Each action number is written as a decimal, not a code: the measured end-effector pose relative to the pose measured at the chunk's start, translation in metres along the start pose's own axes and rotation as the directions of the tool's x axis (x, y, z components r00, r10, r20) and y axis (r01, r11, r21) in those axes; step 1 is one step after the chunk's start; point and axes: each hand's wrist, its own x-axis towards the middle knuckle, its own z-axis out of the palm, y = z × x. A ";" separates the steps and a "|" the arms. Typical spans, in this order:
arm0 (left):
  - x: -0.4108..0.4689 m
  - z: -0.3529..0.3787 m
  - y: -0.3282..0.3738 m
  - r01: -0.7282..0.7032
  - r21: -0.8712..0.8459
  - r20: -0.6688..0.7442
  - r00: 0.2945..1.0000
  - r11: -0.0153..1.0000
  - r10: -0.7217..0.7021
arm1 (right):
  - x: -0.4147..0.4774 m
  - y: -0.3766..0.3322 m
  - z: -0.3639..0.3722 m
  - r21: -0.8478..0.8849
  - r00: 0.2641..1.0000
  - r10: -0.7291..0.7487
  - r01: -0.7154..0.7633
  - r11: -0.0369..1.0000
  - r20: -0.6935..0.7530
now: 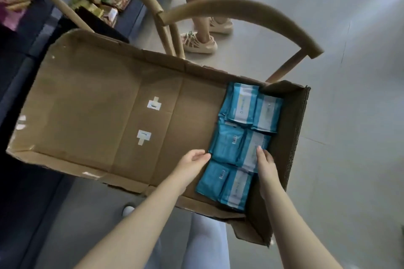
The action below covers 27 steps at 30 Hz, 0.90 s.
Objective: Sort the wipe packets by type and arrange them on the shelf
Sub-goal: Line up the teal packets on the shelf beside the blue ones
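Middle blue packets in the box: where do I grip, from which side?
Grip the middle packets by their two free edges, probably from above. They lie flat, with other packets tight on two sides. The edge facing the bare box floor is free, by the left hand; the opposite edge, by the right hand, has a gap to the wall.

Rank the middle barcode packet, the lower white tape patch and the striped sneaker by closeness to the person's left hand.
1. Middle barcode packet, at the left hand's fingertips.
2. Lower white tape patch, on the box bottom, leftward.
3. Striped sneaker, outside, past the box.
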 end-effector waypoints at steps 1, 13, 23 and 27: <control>0.011 0.010 0.001 0.010 -0.008 0.005 1.000 1.000 -0.010 | 0.008 0.005 0.001 -0.006 1.000 0.006 -0.006 1.000 0.000; 0.084 0.048 -0.004 -0.050 -0.025 -0.251 0.967 0.998 0.042 | 0.044 0.028 0.025 -0.341 0.983 -0.096 0.037 0.940 -0.159; 0.074 0.038 -0.012 -0.110 -0.055 -0.267 0.959 0.992 0.091 | 0.024 0.017 0.016 -0.192 0.976 -0.124 0.089 0.977 -0.181; 0.041 0.013 -0.010 -0.138 -0.302 -0.318 0.947 0.943 0.037 | -0.011 -0.002 0.011 0.039 0.978 -0.146 0.154 0.987 -0.149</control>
